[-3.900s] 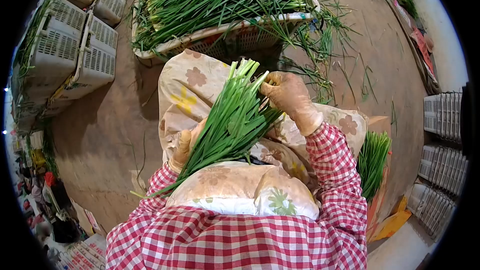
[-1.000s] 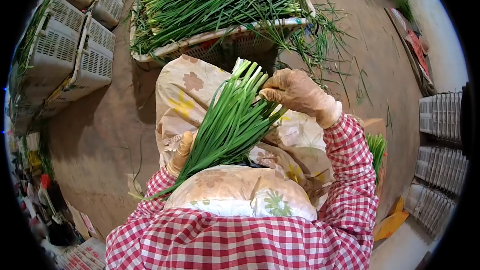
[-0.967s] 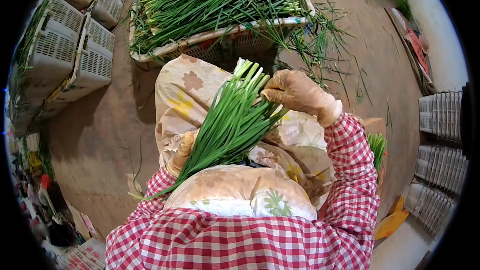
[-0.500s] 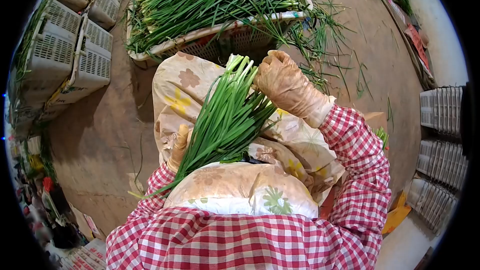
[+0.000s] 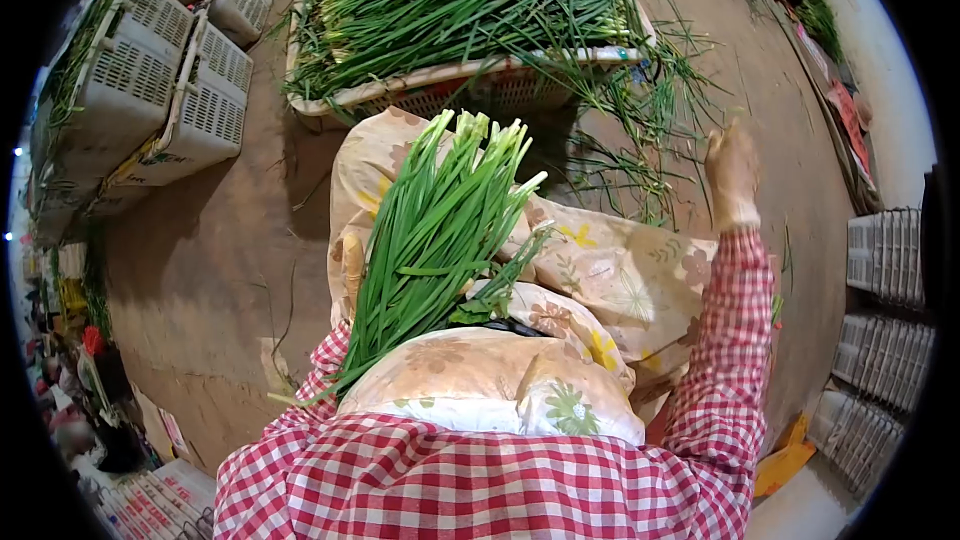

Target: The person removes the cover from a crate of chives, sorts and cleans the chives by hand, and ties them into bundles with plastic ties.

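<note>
A thick bunch of garlic chives, pale cut ends pointing away from me, lies tilted over my lap. Along its left side shows the thumb of my gloved left hand; that hand cups the bunch, and its other fingers are hidden under the leaves. My gloved right hand is stretched out to the right, apart from the bunch, above the floor. Motion smears its fingers, so whether it holds anything is unclear. A floral apron covers my lap beneath the bunch.
Ahead stands a white crate heaped with chives. Loose stalks litter the floor to its right. Tall perforated crates stand at the left. Stacked white crates line the right wall, near a yellow item.
My right hand has left the bunch's cut ends and swung out to the right. The bunch stays in my left hand, its cut ends now more spread. The view has shifted slightly.
</note>
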Motion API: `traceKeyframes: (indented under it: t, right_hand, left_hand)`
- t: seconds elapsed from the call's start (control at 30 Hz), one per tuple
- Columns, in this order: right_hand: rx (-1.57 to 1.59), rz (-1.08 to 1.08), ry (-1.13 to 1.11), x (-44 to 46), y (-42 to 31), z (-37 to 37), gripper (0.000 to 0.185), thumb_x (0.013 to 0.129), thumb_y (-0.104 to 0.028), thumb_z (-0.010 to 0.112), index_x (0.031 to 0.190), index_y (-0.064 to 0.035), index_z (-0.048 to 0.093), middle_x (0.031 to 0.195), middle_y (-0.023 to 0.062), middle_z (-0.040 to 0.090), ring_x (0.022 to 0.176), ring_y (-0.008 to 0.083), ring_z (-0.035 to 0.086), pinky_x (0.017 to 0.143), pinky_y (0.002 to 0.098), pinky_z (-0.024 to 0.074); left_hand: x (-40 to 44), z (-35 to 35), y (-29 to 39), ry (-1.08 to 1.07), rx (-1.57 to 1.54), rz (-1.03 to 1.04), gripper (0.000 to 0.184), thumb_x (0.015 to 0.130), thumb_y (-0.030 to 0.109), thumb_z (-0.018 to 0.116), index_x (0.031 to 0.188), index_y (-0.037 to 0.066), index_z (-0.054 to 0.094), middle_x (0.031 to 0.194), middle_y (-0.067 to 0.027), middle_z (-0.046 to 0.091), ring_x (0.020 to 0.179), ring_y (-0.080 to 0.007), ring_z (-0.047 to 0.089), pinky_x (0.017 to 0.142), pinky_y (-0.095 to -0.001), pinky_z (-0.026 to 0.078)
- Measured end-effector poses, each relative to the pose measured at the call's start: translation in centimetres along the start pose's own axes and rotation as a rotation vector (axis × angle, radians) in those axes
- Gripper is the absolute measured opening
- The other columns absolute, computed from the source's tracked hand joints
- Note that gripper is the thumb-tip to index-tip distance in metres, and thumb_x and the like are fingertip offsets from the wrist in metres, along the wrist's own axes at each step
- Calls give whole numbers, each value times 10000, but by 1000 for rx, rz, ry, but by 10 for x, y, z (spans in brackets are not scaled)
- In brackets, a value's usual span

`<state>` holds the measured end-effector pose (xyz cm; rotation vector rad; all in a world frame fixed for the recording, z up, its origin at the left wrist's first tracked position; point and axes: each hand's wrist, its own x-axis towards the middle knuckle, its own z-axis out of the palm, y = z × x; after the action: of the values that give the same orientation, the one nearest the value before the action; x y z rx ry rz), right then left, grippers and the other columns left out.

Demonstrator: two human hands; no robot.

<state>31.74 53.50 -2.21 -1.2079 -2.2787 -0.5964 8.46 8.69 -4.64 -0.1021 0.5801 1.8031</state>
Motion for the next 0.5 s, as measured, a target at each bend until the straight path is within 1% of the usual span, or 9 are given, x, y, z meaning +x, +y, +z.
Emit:
traceKeyframes:
  t: [0.03,0.07,0.17,0.27,0.3,0.37,0.4,0.47,0.5]
  right_hand:
    - [207,115,-625,2,-15,-35,304,894,-317,565,938,-33,661,823,165,657,765,328,648,611,431,511]
    - [471,236,-866,-23,-30,-44,299,942,-239,477,948,-6,665,836,153,680,734,237,663,626,367,505]
    - [1488,127,-1642,-83,-87,-83,349,922,-235,531,1161,7,609,1009,127,686,842,190,671,735,270,522]
    - [1784,727,-1905,-120,-156,-98,494,979,-426,443,1323,-73,475,1252,132,575,1066,206,605,858,300,510]
    - [1789,734,-1892,-119,-173,-105,494,979,-426,443,1323,-73,475,1252,132,575,1066,206,605,858,300,510]
    - [2711,903,-1329,-110,-194,-112,539,969,-406,465,1387,-76,387,1388,133,446,1205,213,499,993,336,426]
    - [2713,896,-1319,-104,-196,-104,539,969,-406,465,1387,-76,387,1388,133,446,1205,213,499,993,336,426]
    - [1463,-498,-632,-91,-197,-85,541,965,-318,477,1428,-85,320,1423,124,401,1276,224,422,1075,342,338]
    - [1834,-280,-829,-89,-201,-85,572,966,-353,455,1438,-72,293,1432,123,387,1300,225,392,1088,347,322]
  left_hand:
    - [1,0,1,6,-14,8,784,884,570,517,1418,25,336,1363,-118,482,1198,-222,501,1040,-354,375]
    - [1,0,1,11,-25,19,782,885,565,522,1418,24,335,1363,-118,482,1199,-222,500,1041,-354,374]
    - [3,11,1,13,26,12,778,886,548,538,1419,21,331,1364,-119,481,1199,-223,499,1044,-355,370]
    - [5,40,1,-23,243,5,774,887,531,554,1421,18,327,1364,-120,481,1200,-224,498,1047,-356,366]
    - [8,53,1,-51,399,25,773,888,526,559,1421,17,326,1364,-120,480,1200,-225,498,1048,-356,365]
    - [22,88,7,-159,1005,128,760,865,396,624,1439,28,288,1375,-153,454,1240,-247,465,1049,-361,358]
    - [27,106,8,-252,1606,238,789,843,266,688,1457,40,249,1387,-186,427,1279,-269,431,1050,-367,351]
    - [31,127,-2,-336,1998,469,792,809,258,705,1442,38,282,1388,-243,395,1271,-372,415,1047,-368,357]
    - [29,144,-3,-330,2134,270,802,803,271,710,1450,74,278,1383,-248,395,1263,-391,411,1038,-382,363]
